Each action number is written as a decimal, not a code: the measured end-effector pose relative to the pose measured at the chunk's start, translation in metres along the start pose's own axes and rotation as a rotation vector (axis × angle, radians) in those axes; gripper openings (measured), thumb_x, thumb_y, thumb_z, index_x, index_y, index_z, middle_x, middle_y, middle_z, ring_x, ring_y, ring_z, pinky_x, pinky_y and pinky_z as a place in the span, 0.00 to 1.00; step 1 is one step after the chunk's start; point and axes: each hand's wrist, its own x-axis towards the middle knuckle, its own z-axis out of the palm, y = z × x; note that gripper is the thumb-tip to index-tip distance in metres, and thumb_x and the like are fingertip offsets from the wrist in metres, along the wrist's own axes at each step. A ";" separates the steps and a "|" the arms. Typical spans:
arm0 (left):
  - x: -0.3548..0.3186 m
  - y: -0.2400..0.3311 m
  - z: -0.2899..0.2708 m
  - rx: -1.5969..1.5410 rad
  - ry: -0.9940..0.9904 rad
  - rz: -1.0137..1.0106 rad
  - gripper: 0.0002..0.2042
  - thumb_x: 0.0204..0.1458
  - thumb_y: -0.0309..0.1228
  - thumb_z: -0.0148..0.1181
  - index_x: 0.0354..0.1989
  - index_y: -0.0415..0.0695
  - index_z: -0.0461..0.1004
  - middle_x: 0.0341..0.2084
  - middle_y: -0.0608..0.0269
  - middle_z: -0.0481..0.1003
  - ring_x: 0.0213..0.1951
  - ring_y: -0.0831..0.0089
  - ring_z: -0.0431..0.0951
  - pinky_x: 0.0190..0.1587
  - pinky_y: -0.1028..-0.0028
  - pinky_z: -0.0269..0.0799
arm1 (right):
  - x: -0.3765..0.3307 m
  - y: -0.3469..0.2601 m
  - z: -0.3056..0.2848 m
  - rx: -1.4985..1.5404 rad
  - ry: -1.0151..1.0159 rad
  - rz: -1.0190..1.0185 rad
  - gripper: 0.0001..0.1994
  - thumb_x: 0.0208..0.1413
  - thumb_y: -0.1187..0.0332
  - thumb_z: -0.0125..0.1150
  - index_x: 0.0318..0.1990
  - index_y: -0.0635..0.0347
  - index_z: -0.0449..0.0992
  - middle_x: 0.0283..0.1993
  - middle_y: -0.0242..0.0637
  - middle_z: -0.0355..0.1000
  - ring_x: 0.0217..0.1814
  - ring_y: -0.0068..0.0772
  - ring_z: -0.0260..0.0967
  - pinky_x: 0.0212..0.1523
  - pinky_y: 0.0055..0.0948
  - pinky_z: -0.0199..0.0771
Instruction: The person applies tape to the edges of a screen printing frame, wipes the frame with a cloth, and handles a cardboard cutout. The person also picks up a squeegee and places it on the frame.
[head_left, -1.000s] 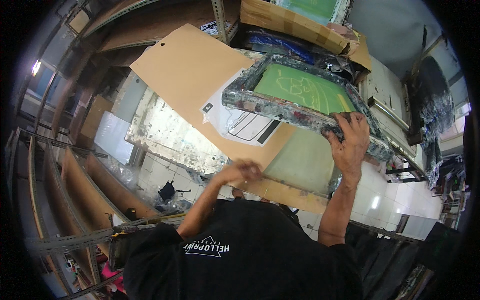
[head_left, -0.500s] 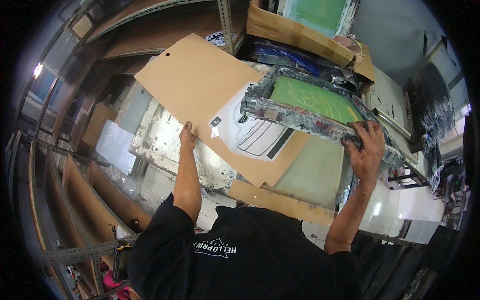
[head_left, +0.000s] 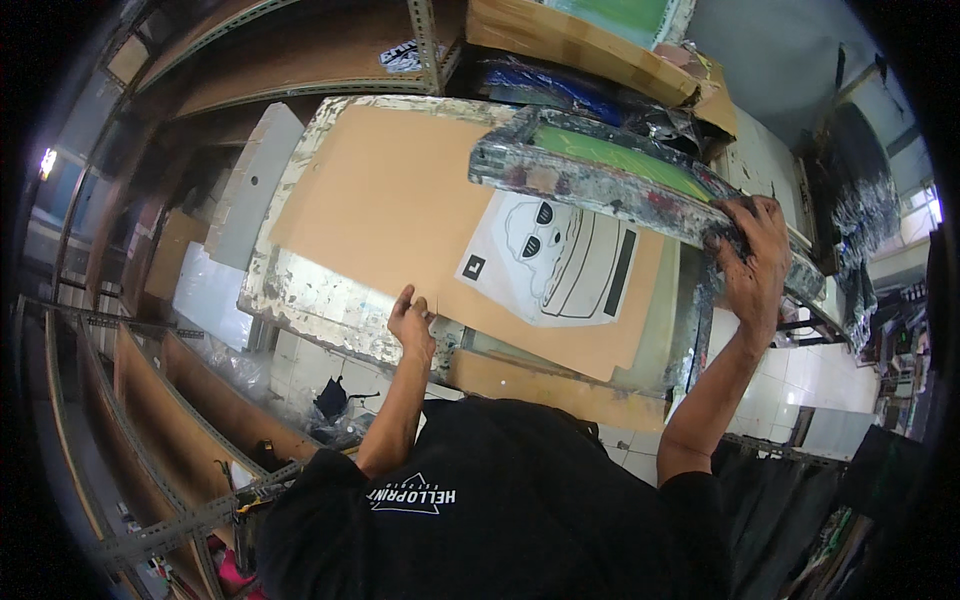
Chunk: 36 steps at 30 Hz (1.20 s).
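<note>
Hands work apart: the right hand (head_left: 752, 262) grips the near corner of a paint-crusted printing screen frame (head_left: 610, 180), lifted at a tilt above the table (head_left: 310, 305), while the left hand (head_left: 412, 322) lies open-fingered on the near edge of a brown cardboard sheet (head_left: 390, 200), beside a white printed paper (head_left: 550, 260)

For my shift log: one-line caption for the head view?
Right hand lifts ink-stained screen-printing frame above brown cardboard sheet; left hand at its edge.
</note>
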 end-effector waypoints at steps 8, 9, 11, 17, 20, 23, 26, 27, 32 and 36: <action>-0.035 -0.024 -0.020 0.305 -0.197 -0.055 0.18 0.53 0.20 0.60 0.54 0.36 0.71 0.30 0.63 0.75 0.28 0.75 0.77 0.32 0.74 0.77 | 0.002 0.005 -0.003 0.007 -0.001 0.029 0.21 0.38 0.69 0.72 0.44 0.61 0.78 0.44 0.44 0.72 0.50 0.50 0.66 0.49 0.43 0.66; -0.040 -0.017 -0.017 0.408 -0.248 -0.076 0.18 0.53 0.21 0.60 0.53 0.35 0.71 0.28 0.63 0.75 0.27 0.76 0.77 0.30 0.75 0.77 | -0.003 0.005 -0.004 -0.027 -0.020 0.056 0.21 0.37 0.69 0.72 0.44 0.61 0.79 0.44 0.44 0.72 0.50 0.50 0.66 0.49 0.44 0.65; -0.021 -0.005 -0.032 0.865 -0.280 0.163 0.20 0.48 0.32 0.69 0.47 0.36 0.74 0.23 0.60 0.79 0.24 0.62 0.80 0.29 0.65 0.77 | -0.014 -0.005 0.002 -0.069 -0.045 0.089 0.22 0.37 0.68 0.73 0.44 0.59 0.79 0.44 0.44 0.71 0.51 0.51 0.65 0.50 0.45 0.65; 0.009 0.031 -0.028 1.400 -0.486 1.139 0.42 0.41 0.51 0.72 0.64 0.42 0.64 0.61 0.44 0.66 0.61 0.38 0.65 0.60 0.46 0.62 | -0.095 -0.017 0.029 0.053 -0.205 0.210 0.26 0.29 0.66 0.76 0.43 0.58 0.79 0.45 0.43 0.69 0.53 0.51 0.63 0.50 0.47 0.64; 0.026 0.014 -0.042 1.635 -0.534 0.884 0.53 0.39 0.64 0.65 0.70 0.43 0.55 0.71 0.43 0.48 0.71 0.38 0.44 0.68 0.41 0.41 | -0.144 -0.019 0.060 0.113 -0.202 0.263 0.27 0.26 0.67 0.76 0.42 0.58 0.79 0.44 0.41 0.69 0.53 0.49 0.63 0.50 0.46 0.63; 0.034 0.002 -0.050 1.653 -0.511 0.922 0.55 0.39 0.71 0.58 0.70 0.44 0.55 0.71 0.44 0.48 0.71 0.36 0.43 0.68 0.39 0.38 | -0.173 -0.023 0.083 0.132 -0.193 0.289 0.27 0.24 0.67 0.75 0.41 0.57 0.80 0.43 0.38 0.70 0.52 0.46 0.64 0.50 0.46 0.62; 0.037 -0.001 -0.049 1.645 -0.513 0.937 0.54 0.40 0.71 0.57 0.71 0.43 0.54 0.72 0.44 0.48 0.71 0.36 0.43 0.69 0.40 0.38 | -0.201 -0.019 0.105 0.141 -0.181 0.290 0.27 0.23 0.67 0.74 0.41 0.56 0.80 0.42 0.36 0.70 0.51 0.44 0.64 0.50 0.45 0.62; 0.037 -0.002 -0.047 1.653 -0.512 0.935 0.54 0.40 0.71 0.57 0.71 0.44 0.54 0.72 0.44 0.48 0.71 0.35 0.42 0.69 0.40 0.37 | -0.209 -0.017 0.112 0.142 -0.173 0.288 0.26 0.23 0.67 0.74 0.41 0.55 0.79 0.41 0.35 0.71 0.51 0.44 0.64 0.49 0.45 0.62; 0.035 0.000 -0.044 1.687 -0.506 0.885 0.54 0.41 0.71 0.56 0.72 0.44 0.53 0.72 0.43 0.46 0.71 0.35 0.40 0.69 0.39 0.35 | -0.243 -0.014 0.143 0.157 -0.157 0.321 0.25 0.25 0.69 0.72 0.40 0.56 0.79 0.42 0.36 0.70 0.52 0.44 0.64 0.51 0.46 0.61; 0.036 -0.003 -0.043 1.684 -0.500 0.887 0.54 0.43 0.72 0.55 0.72 0.44 0.52 0.72 0.43 0.46 0.72 0.35 0.40 0.68 0.39 0.34 | -0.253 -0.015 0.153 0.188 -0.180 0.353 0.25 0.26 0.69 0.73 0.41 0.56 0.80 0.41 0.38 0.70 0.53 0.45 0.64 0.53 0.47 0.61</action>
